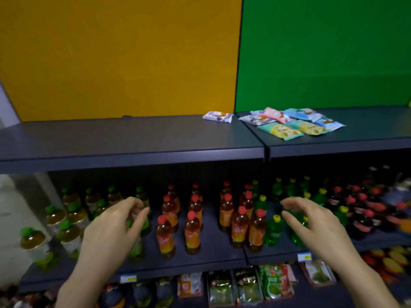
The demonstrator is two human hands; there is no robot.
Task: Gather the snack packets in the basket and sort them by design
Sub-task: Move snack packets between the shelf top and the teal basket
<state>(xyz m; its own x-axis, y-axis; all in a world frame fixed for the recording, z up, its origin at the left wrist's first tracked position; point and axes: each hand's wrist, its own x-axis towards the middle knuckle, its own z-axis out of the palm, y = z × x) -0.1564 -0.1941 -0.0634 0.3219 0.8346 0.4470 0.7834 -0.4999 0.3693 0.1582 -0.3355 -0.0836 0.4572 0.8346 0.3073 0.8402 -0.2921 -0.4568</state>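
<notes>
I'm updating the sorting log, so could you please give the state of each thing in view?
Left hand: open, empty.
Right hand: open, empty.
Lone packet: flat on top shelf, apart.
Packet cluster: overlapping, unsorted.
Bottles: upright, capped.

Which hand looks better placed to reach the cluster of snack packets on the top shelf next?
Probably the right hand: empty, open, almost directly below the packet cluster on the top shelf. The left hand, also empty, sits far over by the green-capped bottles.
</notes>
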